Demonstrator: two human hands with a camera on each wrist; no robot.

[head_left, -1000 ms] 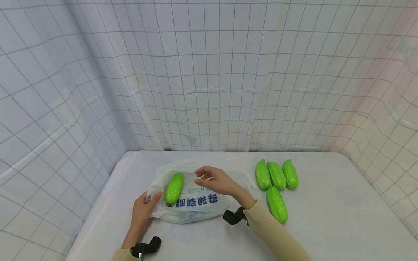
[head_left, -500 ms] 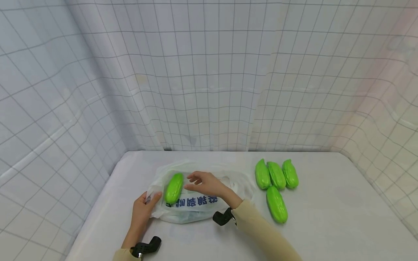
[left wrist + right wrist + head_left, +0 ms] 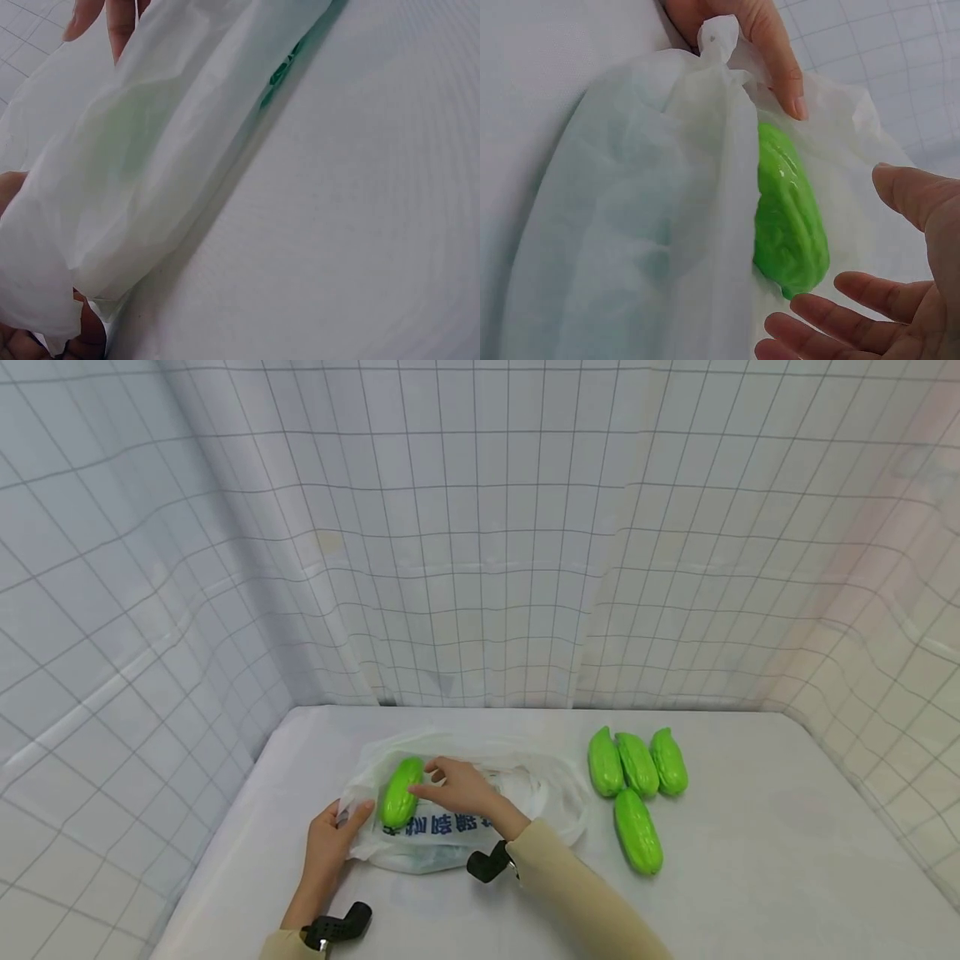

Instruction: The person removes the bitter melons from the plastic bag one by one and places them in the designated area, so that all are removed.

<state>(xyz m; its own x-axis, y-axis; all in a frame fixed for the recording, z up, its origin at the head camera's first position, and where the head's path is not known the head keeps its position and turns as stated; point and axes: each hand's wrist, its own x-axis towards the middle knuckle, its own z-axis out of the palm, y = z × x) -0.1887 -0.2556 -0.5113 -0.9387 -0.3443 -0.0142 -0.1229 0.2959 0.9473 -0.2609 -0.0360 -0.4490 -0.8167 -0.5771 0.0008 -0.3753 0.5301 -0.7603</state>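
Note:
A white plastic bag (image 3: 408, 862) with blue lettering lies flat, its mouth spread around one bright green bitter melon (image 3: 401, 797). My left hand (image 3: 327, 852) grips the bag's left edge between thumb and fingers; in the left wrist view the plastic (image 3: 142, 187) covers most of that hand. My right hand (image 3: 461, 787) is over the bag at the melon's right side, thumb and fingers spread. In the right wrist view the fingertips (image 3: 806, 304) come close to the lower end of the ridged melon (image 3: 789, 214), with nothing held between them.
Three more bitter melons (image 3: 637, 766) lie side by side at the table's back right, and another melon (image 3: 638, 832) lies just in front of them. White gridded curtains (image 3: 480, 568) hang behind and along both sides of the white table (image 3: 765, 835).
My right hand has moved left and slightly down across the bag, up to the melon inside it. The left hand keeps its hold on the bag's edge.

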